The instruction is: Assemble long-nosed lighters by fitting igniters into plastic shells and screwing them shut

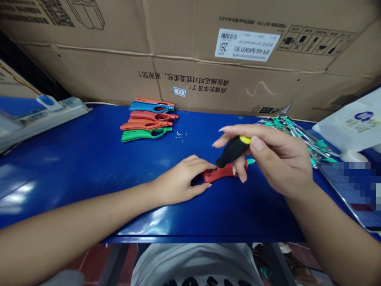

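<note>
A red plastic lighter body (222, 172) lies flat on the blue table (89, 159) in front of me. My left hand (181, 180) is closed on its left end, thumb and fingers pinching it down. My right hand (268, 159) grips a screwdriver with a black and yellow handle (233, 150), tilted so its tip touches the red body near my left fingers. A green tip sticks out of the red body's right end, partly hidden by my right fingers.
A row of several finished lighter bodies (147, 119) in orange, blue, red and green lies further back. A heap of metal rods with green tips (297, 133) lies at the right beside a white bag (354, 123). A power strip (44, 113) sits far left. Cardboard boxes (190, 51) wall the back.
</note>
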`<action>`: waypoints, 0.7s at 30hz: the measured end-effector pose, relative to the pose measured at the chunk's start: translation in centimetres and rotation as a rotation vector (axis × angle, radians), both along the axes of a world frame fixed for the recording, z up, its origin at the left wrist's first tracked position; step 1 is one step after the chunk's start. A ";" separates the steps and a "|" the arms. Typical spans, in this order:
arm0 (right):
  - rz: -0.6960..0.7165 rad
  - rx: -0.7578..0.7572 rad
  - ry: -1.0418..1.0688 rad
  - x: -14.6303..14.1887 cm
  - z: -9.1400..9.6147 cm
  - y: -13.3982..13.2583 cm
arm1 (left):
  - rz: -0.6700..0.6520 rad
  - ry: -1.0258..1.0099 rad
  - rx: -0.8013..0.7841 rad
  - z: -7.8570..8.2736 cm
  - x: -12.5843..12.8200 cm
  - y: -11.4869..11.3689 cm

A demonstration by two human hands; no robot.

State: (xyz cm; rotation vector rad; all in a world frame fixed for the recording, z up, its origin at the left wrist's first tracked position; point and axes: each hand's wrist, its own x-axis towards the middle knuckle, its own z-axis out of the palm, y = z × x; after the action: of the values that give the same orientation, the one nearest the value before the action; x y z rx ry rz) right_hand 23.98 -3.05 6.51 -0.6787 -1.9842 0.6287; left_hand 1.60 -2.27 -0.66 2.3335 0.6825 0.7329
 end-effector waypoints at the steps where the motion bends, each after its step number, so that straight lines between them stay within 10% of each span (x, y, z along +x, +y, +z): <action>1: 0.017 0.010 0.016 -0.1 0.1 0.0 | 0.001 0.002 0.001 0.0 0.0 0.0; 7: -0.335 0.519 -0.119 -0.4 0.2 0.0 | -0.010 0.015 0.007 0.3 0.0 0.0; 12: -0.198 0.218 -0.119 -0.3 -0.4 0.1 | 0.002 0.008 -0.006 0.2 0.0 0.0; 18: -0.301 0.491 -0.165 0.0 -0.5 0.5 | -0.006 0.006 0.007 0.2 0.0 0.0; 21: -0.112 0.227 -0.184 0.2 -0.4 0.4 | -0.002 0.018 0.003 0.2 0.0 0.0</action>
State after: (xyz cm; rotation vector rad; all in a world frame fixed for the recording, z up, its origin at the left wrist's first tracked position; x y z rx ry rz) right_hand 24.14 -2.68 6.06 -0.7221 -2.1296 0.2757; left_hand 1.61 -2.26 -0.48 2.3457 0.6873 0.7135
